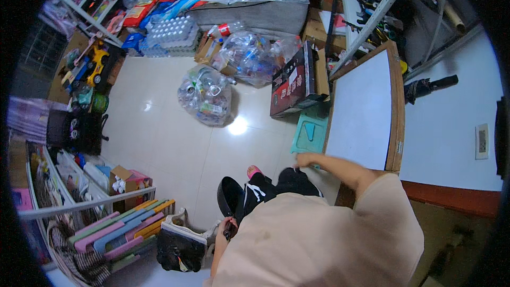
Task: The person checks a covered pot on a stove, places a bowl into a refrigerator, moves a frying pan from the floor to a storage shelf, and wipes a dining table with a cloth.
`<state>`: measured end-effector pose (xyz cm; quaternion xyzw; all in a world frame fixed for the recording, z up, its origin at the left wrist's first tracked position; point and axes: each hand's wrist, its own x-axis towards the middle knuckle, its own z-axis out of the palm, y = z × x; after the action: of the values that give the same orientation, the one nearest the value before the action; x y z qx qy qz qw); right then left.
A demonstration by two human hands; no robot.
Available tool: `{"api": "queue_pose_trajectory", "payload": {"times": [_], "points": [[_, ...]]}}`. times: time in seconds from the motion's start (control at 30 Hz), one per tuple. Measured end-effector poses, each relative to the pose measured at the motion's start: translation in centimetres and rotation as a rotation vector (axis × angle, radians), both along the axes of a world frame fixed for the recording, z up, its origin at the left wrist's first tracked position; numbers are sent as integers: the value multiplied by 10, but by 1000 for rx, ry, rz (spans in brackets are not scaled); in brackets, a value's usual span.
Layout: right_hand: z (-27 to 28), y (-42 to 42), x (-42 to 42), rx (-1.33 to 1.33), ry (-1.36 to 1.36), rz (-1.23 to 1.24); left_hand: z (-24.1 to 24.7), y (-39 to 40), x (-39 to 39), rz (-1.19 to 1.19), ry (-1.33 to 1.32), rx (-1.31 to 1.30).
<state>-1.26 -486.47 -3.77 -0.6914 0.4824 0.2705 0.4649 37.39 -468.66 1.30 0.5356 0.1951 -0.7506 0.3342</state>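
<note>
At the lower middle of the head view, my left hand [227, 223] is closed around the dark handle of a black pan [230, 197]. The pan hangs tilted beside my leg, its inside partly in view. My right arm reaches forward, and my right hand [305, 160] is near the front edge of a teal plastic stool [310, 133]. Its fingers are blurred and small, so I cannot tell whether they touch the stool or hold anything. A white-topped board with a wooden frame [360, 107] stands just right of that hand.
Clear bags of plastic bottles [205, 95] lie on the tiled floor [167, 135]. A dark printed carton [293, 83] stands by the stool. Metal shelving [370, 16] rises at upper right. Pastel plastic pieces [119, 227] and a black bag [181, 247] are at lower left.
</note>
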Motion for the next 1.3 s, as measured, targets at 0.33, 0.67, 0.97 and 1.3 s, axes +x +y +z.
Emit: {"api": "queue_pose_trajectory", "payload": {"times": [0.33, 0.67, 0.97, 1.3], "points": [[-21, -2, -21, -83, 127, -622, -4, -127, 22, -484, -75, 213], [-70, -158, -169, -534, 380, -1306, 13, -259, -32, -789, -224, 164], [-139, -264, -244, -375, 449, -1298, 61, -367, -81, -930, -371, 183], [-105, -310, -195, -195, 446, -1392, 108, -452, -117, -875, -352, 107]]}}
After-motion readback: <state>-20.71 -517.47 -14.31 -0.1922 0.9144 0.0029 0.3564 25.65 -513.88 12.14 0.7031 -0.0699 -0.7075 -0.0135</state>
